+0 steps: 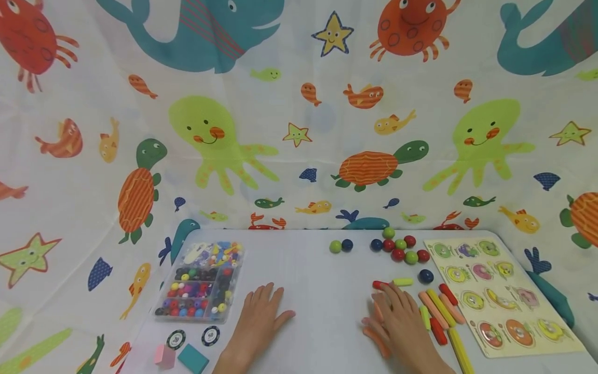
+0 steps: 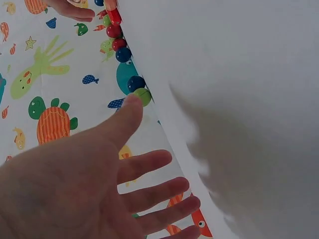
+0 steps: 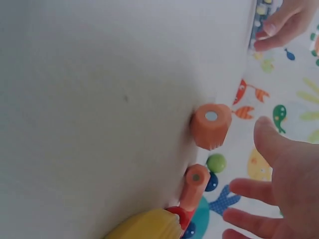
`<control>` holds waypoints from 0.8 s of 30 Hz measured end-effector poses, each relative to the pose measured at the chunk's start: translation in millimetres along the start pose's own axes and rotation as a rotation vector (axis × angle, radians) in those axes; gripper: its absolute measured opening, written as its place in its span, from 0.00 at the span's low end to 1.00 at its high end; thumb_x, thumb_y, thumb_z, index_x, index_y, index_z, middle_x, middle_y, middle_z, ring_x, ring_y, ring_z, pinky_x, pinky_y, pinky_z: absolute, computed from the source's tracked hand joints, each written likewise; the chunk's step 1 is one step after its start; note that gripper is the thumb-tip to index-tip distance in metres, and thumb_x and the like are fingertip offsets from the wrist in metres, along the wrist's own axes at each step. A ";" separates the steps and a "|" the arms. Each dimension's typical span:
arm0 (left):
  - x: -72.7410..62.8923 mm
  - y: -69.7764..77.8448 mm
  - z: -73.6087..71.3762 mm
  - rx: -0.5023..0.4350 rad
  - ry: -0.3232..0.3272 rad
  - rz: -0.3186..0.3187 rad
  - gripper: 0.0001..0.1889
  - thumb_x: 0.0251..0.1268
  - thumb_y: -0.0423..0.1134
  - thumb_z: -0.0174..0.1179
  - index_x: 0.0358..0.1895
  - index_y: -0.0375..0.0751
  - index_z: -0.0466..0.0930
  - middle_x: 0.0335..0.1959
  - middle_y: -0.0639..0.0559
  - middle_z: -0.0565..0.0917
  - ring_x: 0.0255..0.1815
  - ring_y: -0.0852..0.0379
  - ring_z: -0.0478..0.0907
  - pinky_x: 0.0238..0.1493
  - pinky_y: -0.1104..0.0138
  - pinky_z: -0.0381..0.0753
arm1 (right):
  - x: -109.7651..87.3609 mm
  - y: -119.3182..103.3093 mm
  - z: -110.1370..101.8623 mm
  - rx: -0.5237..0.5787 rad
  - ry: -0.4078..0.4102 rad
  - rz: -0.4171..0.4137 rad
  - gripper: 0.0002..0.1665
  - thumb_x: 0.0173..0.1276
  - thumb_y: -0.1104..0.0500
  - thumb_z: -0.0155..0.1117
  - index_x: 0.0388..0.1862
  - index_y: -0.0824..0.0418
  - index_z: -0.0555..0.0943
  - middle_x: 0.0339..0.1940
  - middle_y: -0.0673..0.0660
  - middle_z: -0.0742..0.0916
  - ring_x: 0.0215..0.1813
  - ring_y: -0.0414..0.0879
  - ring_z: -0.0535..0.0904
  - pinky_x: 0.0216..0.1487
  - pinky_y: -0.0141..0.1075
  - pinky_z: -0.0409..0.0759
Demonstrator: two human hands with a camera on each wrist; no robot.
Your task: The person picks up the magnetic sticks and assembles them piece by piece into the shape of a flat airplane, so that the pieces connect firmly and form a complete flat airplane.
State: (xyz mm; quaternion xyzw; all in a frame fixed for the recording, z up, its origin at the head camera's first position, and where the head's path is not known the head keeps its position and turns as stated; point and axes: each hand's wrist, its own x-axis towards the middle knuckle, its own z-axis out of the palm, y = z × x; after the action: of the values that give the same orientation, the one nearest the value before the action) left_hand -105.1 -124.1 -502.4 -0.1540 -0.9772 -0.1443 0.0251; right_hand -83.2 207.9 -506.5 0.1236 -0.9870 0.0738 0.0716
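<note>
Over the white tabletop, just right of the bead box, hovers or rests my left hand (image 1: pixel 259 324), fingers extended and thumb spread, holding nothing. My right hand (image 1: pixel 402 322) is above several coloured sticks, its fingers loosely extended. An orange stick (image 1: pixel 376 342) lies under its thumb side, partly hidden; another is mostly covered by the fingers. Beyond the fingertips are a red stick (image 1: pixel 380 284) and a light green stick (image 1: pixel 403 282). In the right wrist view, the thumb stands apart from an orange stick (image 3: pixel 209 132) with a round silvery disc in its end.
More sticks, including a yellow one (image 1: pixel 460 349), lie right of my right hand. Farther right is a wooden fruit puzzle board (image 1: pixel 509 352). Red, green and blue balls (image 1: pixel 398 255) group behind. The compartmented bead box (image 1: pixel 196 318), two numbered chips (image 1: pixel 210 336), pink (image 1: pixel 164 357) and teal (image 1: pixel 193 358) blocks occupy the left.
</note>
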 end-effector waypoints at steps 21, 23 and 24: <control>-4.6 -0.2 0.7 -0.074 -0.059 -0.003 0.28 0.69 0.53 0.63 0.63 0.36 0.77 0.62 0.36 0.78 0.65 0.37 0.73 0.65 0.41 0.70 | -20.4 -7.0 -5.9 -0.031 -0.153 0.036 0.18 0.55 0.33 0.75 0.34 0.40 0.84 0.41 0.45 0.79 0.50 0.47 0.71 0.58 0.48 0.73; -4.0 -0.5 1.2 -0.075 -0.063 -0.001 0.28 0.69 0.53 0.64 0.63 0.36 0.77 0.62 0.36 0.78 0.65 0.37 0.73 0.65 0.41 0.70 | -20.6 -8.5 -3.6 -0.025 -0.161 0.037 0.17 0.55 0.34 0.75 0.34 0.41 0.85 0.41 0.45 0.81 0.50 0.48 0.71 0.57 0.48 0.73; -3.8 -0.7 1.7 -0.074 -0.063 0.001 0.28 0.69 0.53 0.64 0.63 0.37 0.77 0.62 0.36 0.78 0.65 0.37 0.73 0.65 0.41 0.70 | -20.8 -9.2 -2.5 -0.022 -0.156 0.030 0.17 0.56 0.34 0.75 0.35 0.42 0.85 0.42 0.45 0.81 0.50 0.48 0.72 0.57 0.49 0.73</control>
State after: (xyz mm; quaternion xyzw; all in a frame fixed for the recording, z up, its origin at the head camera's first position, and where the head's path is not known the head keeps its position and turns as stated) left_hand -101.7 -125.4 -504.6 -0.1596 -0.9714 -0.1756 -0.0113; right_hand -60.5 204.3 -506.2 0.1135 -0.9920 0.0543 -0.0055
